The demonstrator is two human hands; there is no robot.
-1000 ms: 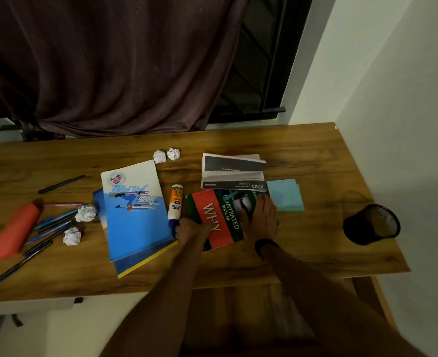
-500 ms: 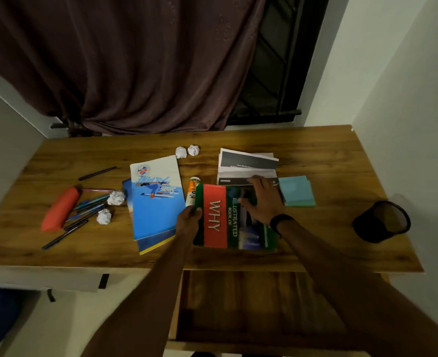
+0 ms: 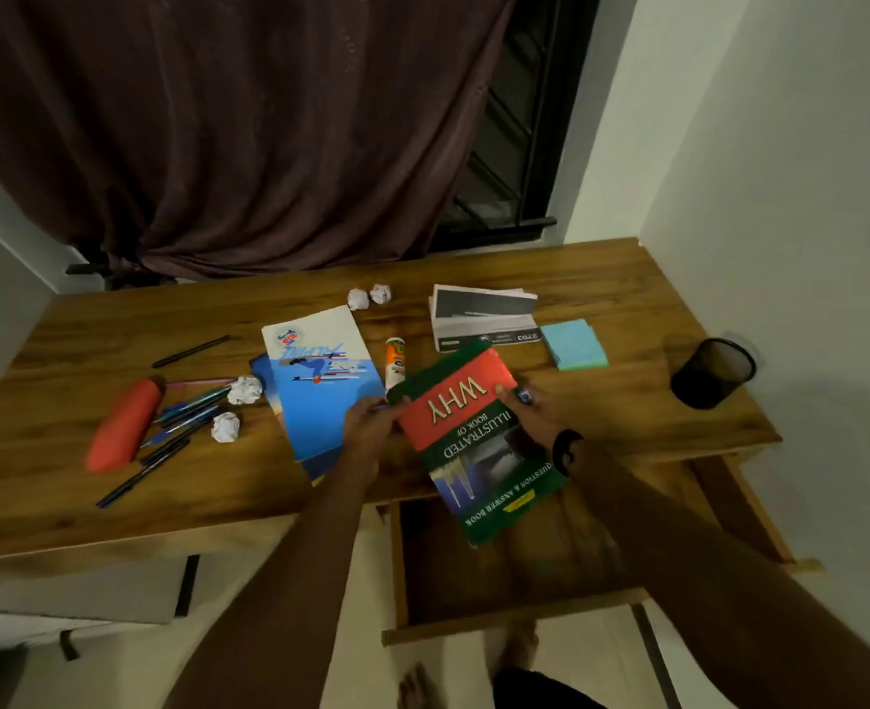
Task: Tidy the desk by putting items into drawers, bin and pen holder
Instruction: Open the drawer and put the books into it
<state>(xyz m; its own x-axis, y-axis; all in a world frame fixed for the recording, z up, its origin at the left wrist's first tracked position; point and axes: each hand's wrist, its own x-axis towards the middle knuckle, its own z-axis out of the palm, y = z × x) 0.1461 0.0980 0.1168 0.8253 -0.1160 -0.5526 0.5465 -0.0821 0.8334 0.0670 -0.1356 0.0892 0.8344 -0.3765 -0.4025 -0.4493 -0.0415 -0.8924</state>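
Left hand (image 3: 371,427), right hand (image 3: 530,417) grip book (image 3: 474,437): green cover, red "WHY" band, tilted over open drawer (image 3: 515,575).

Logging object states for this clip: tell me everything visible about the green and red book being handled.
The green and red book is a glossy softcover with "WHY" in pale letters on a red panel, "ILLUSTRATED BOOK OF" beneath, and a dark photo lower down. It is closed, cover up, tilted, its near end hanging past the desk edge above the open drawer. The left hand grips its left edge; the right hand holds its right edge, thumb on the cover.
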